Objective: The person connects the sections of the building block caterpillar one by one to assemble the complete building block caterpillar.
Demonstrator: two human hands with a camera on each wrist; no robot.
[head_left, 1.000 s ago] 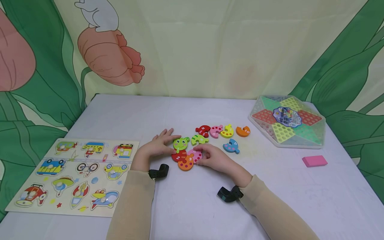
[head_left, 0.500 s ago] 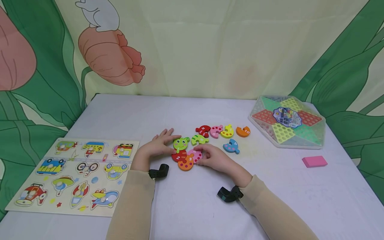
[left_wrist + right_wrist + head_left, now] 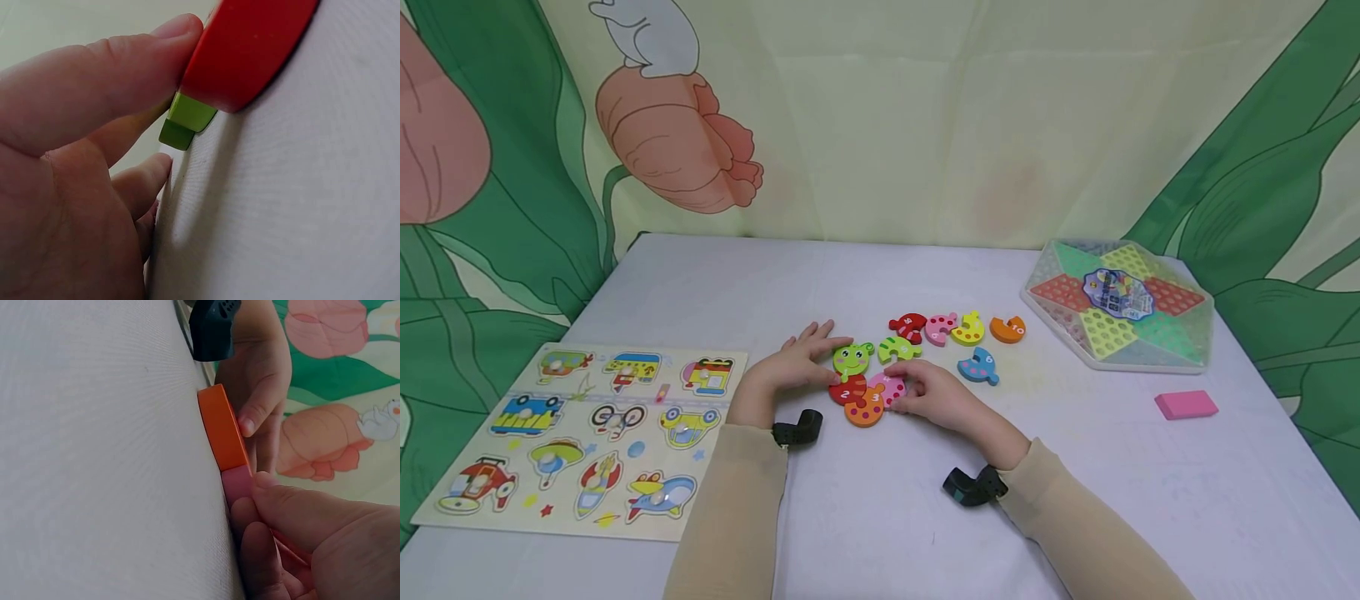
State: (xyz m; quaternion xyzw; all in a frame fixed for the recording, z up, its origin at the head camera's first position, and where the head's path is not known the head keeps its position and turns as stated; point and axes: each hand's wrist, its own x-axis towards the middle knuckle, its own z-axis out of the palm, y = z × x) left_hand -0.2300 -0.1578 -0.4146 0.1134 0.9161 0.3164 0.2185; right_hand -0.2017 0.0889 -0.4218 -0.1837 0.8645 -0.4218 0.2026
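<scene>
A green frog-faced piece (image 3: 852,362), a red piece marked 2 (image 3: 847,391), an orange piece marked 3 (image 3: 864,407) and a pink spotted piece (image 3: 889,389) lie joined on the table. My left hand (image 3: 792,364) has its fingers spread, a fingertip touching the green head and the thumb touching the red piece (image 3: 250,50). My right hand (image 3: 942,396) pinches the pink piece (image 3: 237,484) between thumb and curled fingers; the orange piece (image 3: 222,428) adjoins it. Just behind lies a green striped piece (image 3: 899,349).
Behind lie red (image 3: 907,327), pink (image 3: 940,329), yellow (image 3: 968,328) and orange (image 3: 1007,329) pieces, with a blue one (image 3: 978,366) nearer. A picture puzzle board (image 3: 647,454) lies left; a hexagonal game box (image 3: 1117,305) and a pink block (image 3: 1186,405) lie right.
</scene>
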